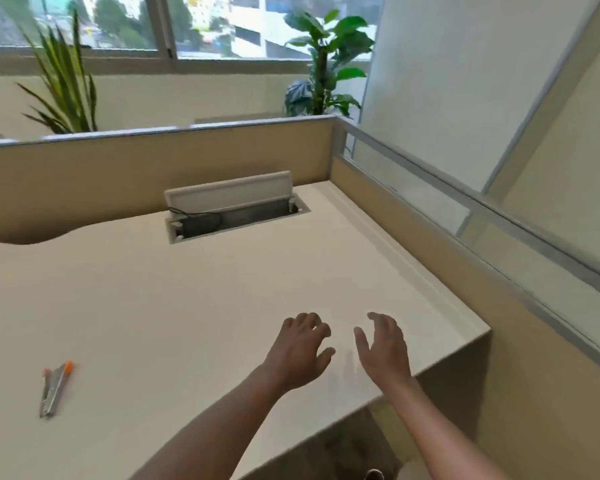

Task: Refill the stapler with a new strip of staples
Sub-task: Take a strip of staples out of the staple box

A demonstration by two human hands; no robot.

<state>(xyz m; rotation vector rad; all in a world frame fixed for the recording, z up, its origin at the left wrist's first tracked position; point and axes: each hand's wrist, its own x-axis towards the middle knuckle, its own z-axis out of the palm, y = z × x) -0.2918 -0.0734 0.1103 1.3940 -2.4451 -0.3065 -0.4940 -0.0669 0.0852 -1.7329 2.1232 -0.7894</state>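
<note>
A small metal stapler (54, 388) with orange ends lies on the white desk (194, 296) at the lower left, far from both hands. My left hand (300, 351) hovers over the desk near its right front corner, fingers spread and holding nothing. My right hand (383, 348) is just to its right, palm turned inward, fingers apart and empty. No strip of staples is visible.
An open cable hatch (236, 211) with its lid raised sits at the back of the desk. Beige partition walls (118, 174) bound the desk at the back and right. The desk's right front corner (478, 332) drops off to the floor.
</note>
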